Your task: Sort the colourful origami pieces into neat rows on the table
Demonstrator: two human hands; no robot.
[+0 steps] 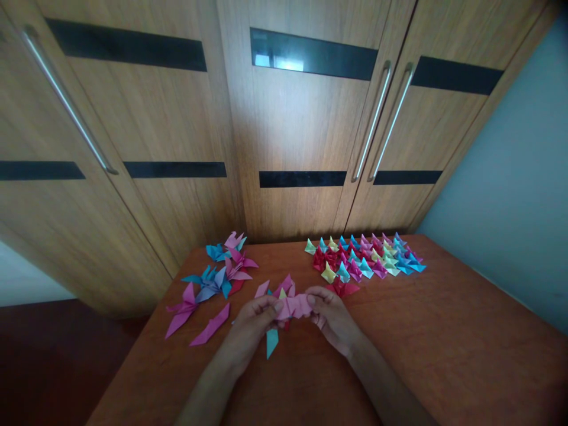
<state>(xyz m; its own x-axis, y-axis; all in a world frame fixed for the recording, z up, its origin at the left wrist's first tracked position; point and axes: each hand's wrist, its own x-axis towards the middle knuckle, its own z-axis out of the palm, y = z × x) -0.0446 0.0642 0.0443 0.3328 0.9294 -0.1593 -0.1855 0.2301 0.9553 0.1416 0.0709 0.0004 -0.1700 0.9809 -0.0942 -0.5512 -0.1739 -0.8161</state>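
Note:
Between my two hands is a light pink folded paper (pixel 296 307), stretched sideways above the table. My left hand (pixel 254 325) pinches its left end with the thumb on top. At the other end, the thumb and fingers of my right hand (pixel 333 319) grip it. Behind and below the paper lie more folded pieces, partly hidden: a magenta one (pixel 284 285) and a teal one (pixel 272 342). A red folded piece (pixel 342 288) rests just beyond my right hand. Left of my left hand lies a long magenta folded strip (pixel 211 325).
Rows of small colourful origami pieces (pixel 364 267) stand at the back right of the brown table (pixel 444 331). Several paper cranes (pixel 213 283) in pink, blue and purple lie loosely at the left. A wooden wardrobe (pixel 293 130) with metal handles stands behind the table.

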